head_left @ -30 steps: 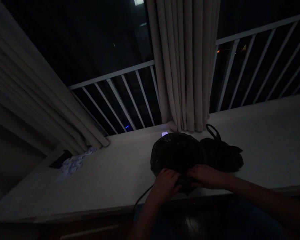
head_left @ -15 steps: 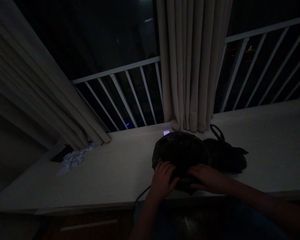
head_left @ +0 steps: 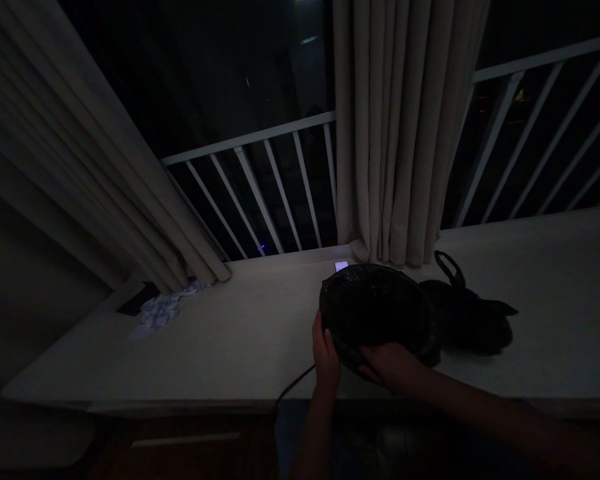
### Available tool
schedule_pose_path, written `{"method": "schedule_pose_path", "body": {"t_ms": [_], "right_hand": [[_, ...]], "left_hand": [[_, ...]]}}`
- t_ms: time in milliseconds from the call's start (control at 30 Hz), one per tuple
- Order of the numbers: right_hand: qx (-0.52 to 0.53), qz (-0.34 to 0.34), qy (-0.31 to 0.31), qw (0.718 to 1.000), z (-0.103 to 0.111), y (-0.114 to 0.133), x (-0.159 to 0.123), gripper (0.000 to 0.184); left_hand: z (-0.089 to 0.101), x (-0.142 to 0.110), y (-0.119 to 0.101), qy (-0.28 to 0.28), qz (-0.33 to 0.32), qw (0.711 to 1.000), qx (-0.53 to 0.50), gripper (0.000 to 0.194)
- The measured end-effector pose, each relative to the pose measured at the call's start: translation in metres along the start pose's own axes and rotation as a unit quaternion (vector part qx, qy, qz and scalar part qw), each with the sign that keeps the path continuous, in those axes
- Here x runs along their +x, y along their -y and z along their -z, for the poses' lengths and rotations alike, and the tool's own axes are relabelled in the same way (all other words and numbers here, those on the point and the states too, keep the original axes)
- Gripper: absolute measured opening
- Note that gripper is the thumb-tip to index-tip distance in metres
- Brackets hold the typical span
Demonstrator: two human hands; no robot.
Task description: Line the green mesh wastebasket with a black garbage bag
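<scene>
left hand (head_left: 326, 353) and right hand (head_left: 387, 363) clamped on dark round object (head_left: 375, 313) | grip best kept even, object kept flat on tabletop (head_left: 230, 347)

Very dim, grainy; faint light on curtain (head_left: 405, 133) and ledge (head_left: 230, 333); wide-angle bending at edges; dark objects lack detail

I am standing in a dim room, facing a pale counter (head_left: 220, 340) running along dark night windows (head_left: 230, 73). Beige curtains (head_left: 395, 127) are hanging at the middle and left, and white railing bars (head_left: 260, 193) are slanting behind the glass.
</scene>
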State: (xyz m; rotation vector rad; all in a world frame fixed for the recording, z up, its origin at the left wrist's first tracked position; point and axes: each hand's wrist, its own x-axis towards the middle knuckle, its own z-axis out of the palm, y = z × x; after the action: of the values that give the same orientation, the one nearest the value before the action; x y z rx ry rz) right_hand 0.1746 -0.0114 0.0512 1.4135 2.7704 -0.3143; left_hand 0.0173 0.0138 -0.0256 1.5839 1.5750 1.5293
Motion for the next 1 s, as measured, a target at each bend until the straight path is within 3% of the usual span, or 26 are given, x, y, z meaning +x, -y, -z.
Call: {"method": "schedule_pose_path", "body": {"t_ms": [267,533,667,867,1000], "right_hand": [[-0.010,-0.005,-0.023,1.000,-0.004,-0.001,-0.002,0.029],[0.082,-0.002,-0.171,0.982,0.009,0.003,0.008,0.041],[0.118,-0.002,-0.140,0.983,0.010,0.015,0.026,0.048],[0.077,-0.004,-0.064,0.995,0.005,0.026,0.034,0.036],[0.054,-0.023,-0.043,0.997,-0.001,0.028,0.035,0.031]], "left_hand": [[0.001,0.000,0.004,-0.015,0.005,0.999,-0.037,0.047],[0.009,0.011,0.002,-0.055,0.056,0.993,-0.082,0.052],[0.003,0.011,0.007,-0.046,0.082,0.991,-0.099,0.052],[-0.002,0.008,0.019,-0.037,0.111,0.983,-0.139,0.049],[-0.001,0.008,0.031,-0.057,0.175,0.967,-0.176,0.043]]}}
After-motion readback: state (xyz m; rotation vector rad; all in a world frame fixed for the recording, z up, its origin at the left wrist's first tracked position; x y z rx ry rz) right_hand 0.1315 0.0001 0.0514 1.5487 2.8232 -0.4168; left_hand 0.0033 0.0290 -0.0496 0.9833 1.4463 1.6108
